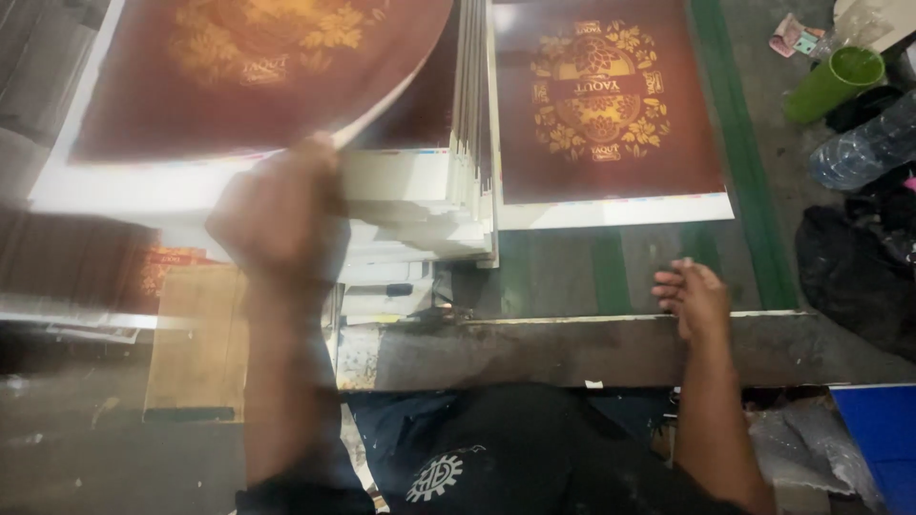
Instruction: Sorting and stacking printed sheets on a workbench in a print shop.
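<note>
Left hand (277,215): blurred, gripping the lower edge of a maroon printed sheet (258,72) and lifting it off the sheet stack (420,205).
Right hand (695,298): empty, fingers loosely together, resting on the bench edge (572,348), right of the stack.
Second sheet (606,105): flat, just right of the stack.
Green cup (830,84): lying far right of the stack, beside a clear bottle (863,148).

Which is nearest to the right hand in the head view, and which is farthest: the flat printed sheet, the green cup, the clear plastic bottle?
From the right hand:
1. Flat printed sheet, just above it on the table.
2. Clear plastic bottle, on the right side.
3. Green cup, upper right corner, lying tilted.
</note>
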